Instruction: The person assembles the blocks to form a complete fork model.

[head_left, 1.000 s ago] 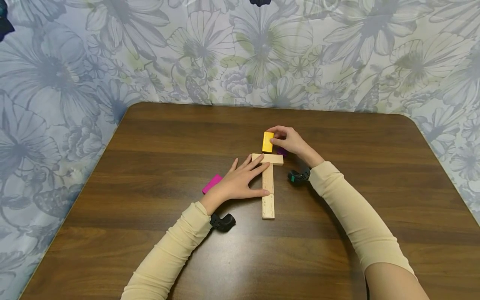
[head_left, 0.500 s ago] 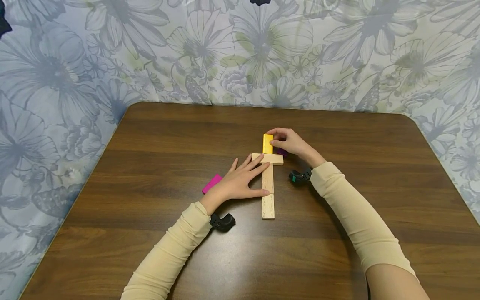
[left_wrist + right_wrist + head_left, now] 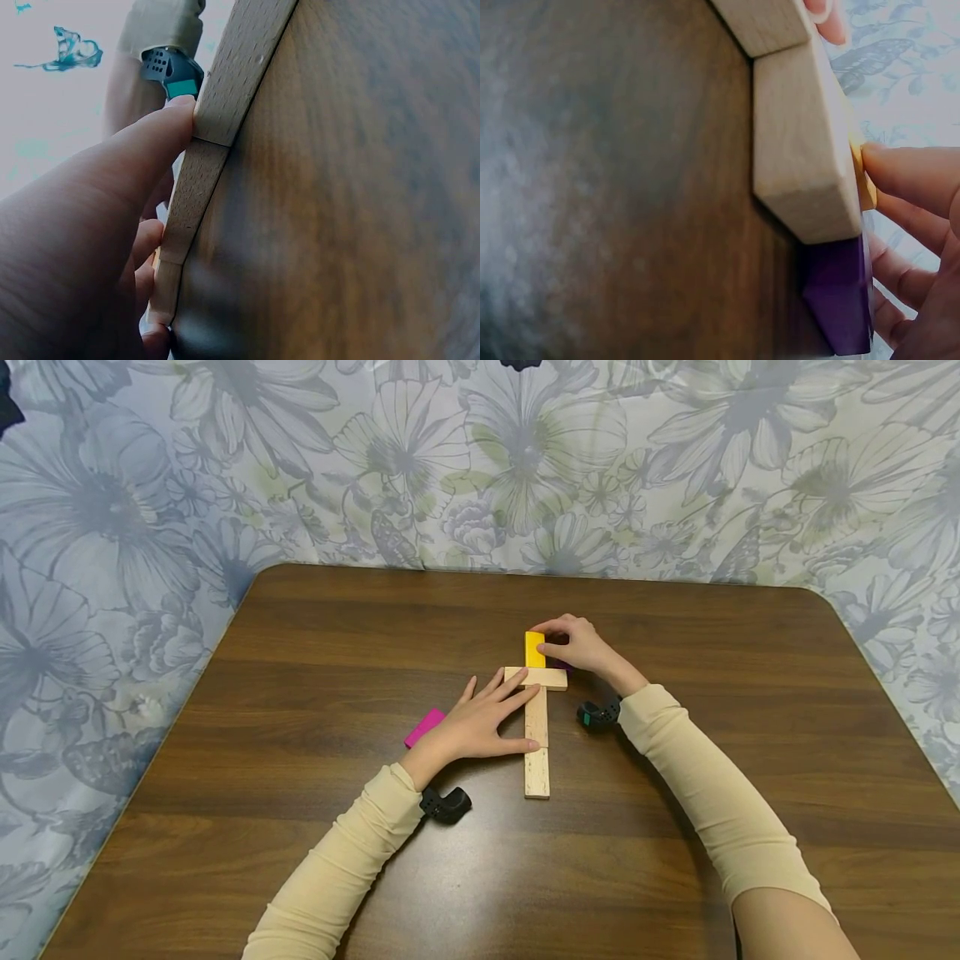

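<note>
Head view: we see a wood-grain table [image 3: 712, 635] before a flowered backdrop [image 3: 450, 468].
Right hand [image 3: 581, 645]: we pinch the yellow block [image 3: 533, 653] at the crosswise wooden block [image 3: 552, 679]'s far side.
Left hand [image 3: 480, 728]: fingers spread, touching lengthwise wooden blocks [image 3: 536, 772] nearer than the pinch.
Edges: purple block [image 3: 844, 300] beside the pinch; table edge [image 3: 525, 577] well beyond.

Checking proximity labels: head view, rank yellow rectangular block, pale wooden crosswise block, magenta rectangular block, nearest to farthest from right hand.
1. Yellow block: pinched by the right hand.
2. Crosswise block: just below it in view.
3. Magenta block: leftmost, by the left hand.
</note>
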A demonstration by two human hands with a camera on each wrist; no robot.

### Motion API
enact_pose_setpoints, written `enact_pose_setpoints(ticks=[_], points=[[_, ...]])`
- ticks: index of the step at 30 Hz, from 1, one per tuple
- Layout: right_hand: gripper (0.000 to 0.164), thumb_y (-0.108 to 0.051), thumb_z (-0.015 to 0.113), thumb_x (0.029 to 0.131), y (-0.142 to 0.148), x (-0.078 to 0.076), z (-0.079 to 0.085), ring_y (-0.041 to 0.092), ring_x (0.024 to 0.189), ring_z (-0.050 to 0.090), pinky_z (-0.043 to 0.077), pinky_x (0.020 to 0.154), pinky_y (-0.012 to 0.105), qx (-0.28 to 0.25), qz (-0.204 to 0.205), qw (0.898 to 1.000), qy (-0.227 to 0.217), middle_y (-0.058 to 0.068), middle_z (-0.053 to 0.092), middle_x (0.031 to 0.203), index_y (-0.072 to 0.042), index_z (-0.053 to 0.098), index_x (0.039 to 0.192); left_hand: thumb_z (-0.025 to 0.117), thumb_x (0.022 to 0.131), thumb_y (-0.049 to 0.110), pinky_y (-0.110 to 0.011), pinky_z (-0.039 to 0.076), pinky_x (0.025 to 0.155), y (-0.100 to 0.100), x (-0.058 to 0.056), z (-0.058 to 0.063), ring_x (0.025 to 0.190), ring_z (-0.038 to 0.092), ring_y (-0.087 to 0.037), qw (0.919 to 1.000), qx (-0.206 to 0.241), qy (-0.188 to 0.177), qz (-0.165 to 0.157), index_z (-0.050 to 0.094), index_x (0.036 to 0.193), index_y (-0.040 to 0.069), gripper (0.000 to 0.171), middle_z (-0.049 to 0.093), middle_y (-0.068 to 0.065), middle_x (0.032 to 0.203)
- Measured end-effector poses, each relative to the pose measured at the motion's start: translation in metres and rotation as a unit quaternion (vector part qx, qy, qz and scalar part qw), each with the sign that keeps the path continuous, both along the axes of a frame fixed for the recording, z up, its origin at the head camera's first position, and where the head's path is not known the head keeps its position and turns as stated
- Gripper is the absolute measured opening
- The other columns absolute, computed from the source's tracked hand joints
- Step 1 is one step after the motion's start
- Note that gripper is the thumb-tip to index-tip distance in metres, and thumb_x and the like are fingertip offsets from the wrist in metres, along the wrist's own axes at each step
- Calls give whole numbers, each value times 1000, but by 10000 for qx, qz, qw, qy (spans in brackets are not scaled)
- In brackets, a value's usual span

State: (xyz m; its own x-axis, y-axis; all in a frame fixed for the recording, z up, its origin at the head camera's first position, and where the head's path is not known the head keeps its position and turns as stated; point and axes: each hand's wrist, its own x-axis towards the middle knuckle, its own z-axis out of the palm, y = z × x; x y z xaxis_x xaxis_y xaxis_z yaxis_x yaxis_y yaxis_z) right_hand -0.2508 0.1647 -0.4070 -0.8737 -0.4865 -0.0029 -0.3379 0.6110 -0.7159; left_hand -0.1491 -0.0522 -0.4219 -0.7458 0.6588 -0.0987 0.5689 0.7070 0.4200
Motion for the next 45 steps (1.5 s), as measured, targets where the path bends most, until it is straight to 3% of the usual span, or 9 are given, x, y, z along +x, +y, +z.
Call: enact_pose_setpoints(ticks=[4, 15, 18, 22, 26, 30, 38, 45], points=[[34, -13, 63, 91, 1, -1, -2, 33, 103, 41, 24, 88, 49, 323, 71, 9987, 387, 19, 55, 113, 0, 61, 122, 47, 84, 69, -56, -4, 105, 1, 0, -1, 139, -5, -22, 10000, -9, -2, 1, 17, 151, 30, 83, 0, 6, 155], [35, -17, 64, 90, -1, 2, -2, 35, 98, 41, 24, 85, 51, 743, 121, 9949, 673, 19, 53, 112, -1, 62, 122, 47, 84, 69, -56, -4, 105, 1, 1, -3, 139, -5, -22, 10000, 13, 24, -22, 18, 151, 30, 82, 0, 5, 155], [42, -19, 62, 91, 1, 3, -2, 36, 106, 41, 21, 92, 54, 756, 155, 9948, 666, 20, 52, 118, 0, 57, 128, 47, 84, 68, -55, -4, 105, 1, 1, -3, 139, -5, -22, 10000, 24, 11, -18, 18, 151, 30, 82, 1, 5, 155], [52, -24, 61, 92, 6, 11, 0, 38, 121, 34, 5, 100, 64, 768, 79, 9945, 707, 21, 46, 130, -2, 47, 137, 48, 84, 68, -55, -4, 105, 2, 2, -3, 139, -4, -23, 10000, 49, 21, -14, 18, 151, 30, 82, 1, 5, 155], [54, -26, 62, 92, 10, 31, 7, 41, 125, 31, 1, 99, 67, 723, 10, 9926, 976, 21, 45, 132, -1, 47, 137, 48, 84, 68, -55, -4, 105, 2, 2, -3, 139, -4, -23, 10000, 49, 17, -6, 19, 151, 30, 82, 1, 5, 155], [55, -24, 65, 90, 13, 63, 13, 39, 130, 27, 2, 99, 67, 599, 170, 9902, 1247, 20, 43, 136, 0, 47, 136, 47, 84, 68, -55, -4, 105, 1, 2, -3, 139, -4, -23, 10000, 0, 39, -10, 18, 151, 29, 82, 0, 5, 155], [73, -29, 69, 87, 13, 126, 4, 33, 138, 13, 6, 103, 62, 654, 707, 9895, 1079, 18, 28, 148, 1, 33, 144, 48, 84, 68, -55, -4, 105, 1, 2, 0, 139, -3, -25, 10000, -37, 77, 0, 19, 151, 27, 84, 1, 3, 155], [77, -33, 67, 88, 11, 146, -10, 29, 139, 12, 9, 105, 57, 593, 818, 9908, 895, 15, 23, 150, 0, 29, 146, 48, 84, 68, -55, -4, 105, 1, 1, -2, 140, -3, -24, 10000, 15, 73, 30, 19, 151, 28, 83, 2, 3, 155]])
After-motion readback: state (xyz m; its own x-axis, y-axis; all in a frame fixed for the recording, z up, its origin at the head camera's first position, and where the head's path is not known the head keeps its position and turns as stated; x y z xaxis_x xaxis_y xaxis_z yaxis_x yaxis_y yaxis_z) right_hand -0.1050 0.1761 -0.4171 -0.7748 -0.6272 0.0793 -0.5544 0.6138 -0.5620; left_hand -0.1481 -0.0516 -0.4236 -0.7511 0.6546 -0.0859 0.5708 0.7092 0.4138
